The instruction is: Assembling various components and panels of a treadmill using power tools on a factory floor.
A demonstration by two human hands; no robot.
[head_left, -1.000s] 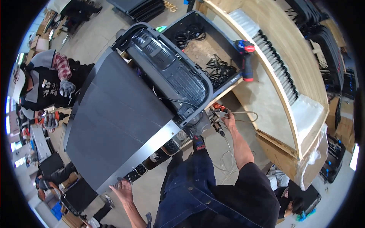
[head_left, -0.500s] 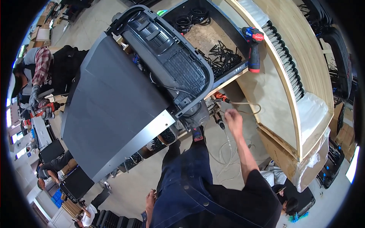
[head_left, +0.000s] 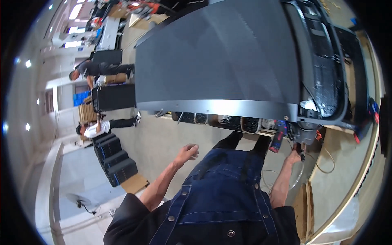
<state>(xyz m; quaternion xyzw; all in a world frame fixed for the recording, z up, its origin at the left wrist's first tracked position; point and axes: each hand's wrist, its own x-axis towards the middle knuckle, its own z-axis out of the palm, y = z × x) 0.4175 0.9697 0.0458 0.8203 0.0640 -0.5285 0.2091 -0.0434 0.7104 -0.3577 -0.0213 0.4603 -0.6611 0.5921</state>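
Note:
In front of me lies a large machine with a flat dark top point(head_left: 216, 57) and a silver edge strip point(head_left: 204, 107), much like a treadmill deck. A black moulded tray part point(head_left: 326, 77) sits at its right end. Below that corner my right hand point(head_left: 293, 156) is closed at a black-ended air tool point(head_left: 302, 154) with a clear hose; its fingertips are partly hidden. My left hand point(head_left: 188, 152) hovers over the floor in front of the silver strip, fingers curled and nothing visible in them. A red-and-blue cordless driver point(head_left: 278, 136) hangs left of the right hand.
Under the machine's near edge stand bins of small dark parts point(head_left: 226, 121). An orange tool point(head_left: 318, 135) with a tan hose point(head_left: 328, 168) is at the right, beside a curved wooden bench point(head_left: 354, 185). Two people work at the far left near stacked black units point(head_left: 116, 157).
The view has swung left. My right hand has moved in to the black-ended air tool. My left hand has risen from beside my body and out over the floor.

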